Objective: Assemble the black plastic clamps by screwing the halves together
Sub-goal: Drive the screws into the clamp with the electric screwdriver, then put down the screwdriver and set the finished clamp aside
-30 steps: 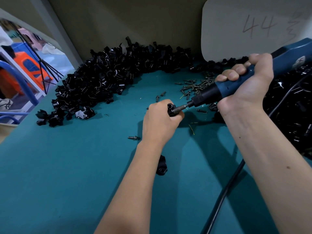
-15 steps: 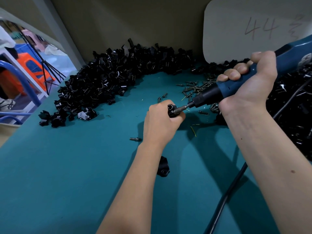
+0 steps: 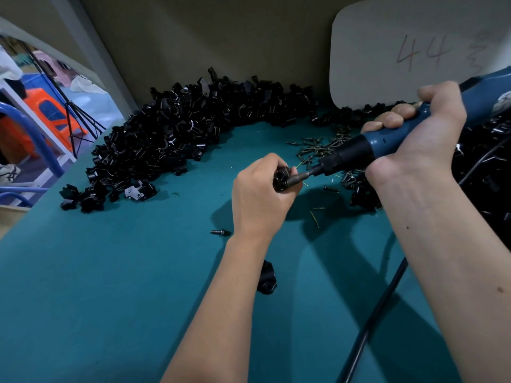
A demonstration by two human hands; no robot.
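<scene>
Clamp [image 3: 281, 178] clenched in left hand [image 3: 258, 199]; right hand [image 3: 423, 139] grips screwdriver [image 3: 387, 142].

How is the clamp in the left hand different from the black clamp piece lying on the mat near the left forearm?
The held clamp is gripped in the left hand above the mat; the loose piece lies free, untouched. The held clamp has the driver bit pressed into it, guided by the right hand; the loose piece has no tool on it. The held clamp is mostly hidden by fingers; the loose piece is partly behind the forearm. Both are black plastic.

hands: same grips | screwdriver [image 3: 392, 139] bit: no visible shift on clamp [image 3: 280, 178]
</scene>
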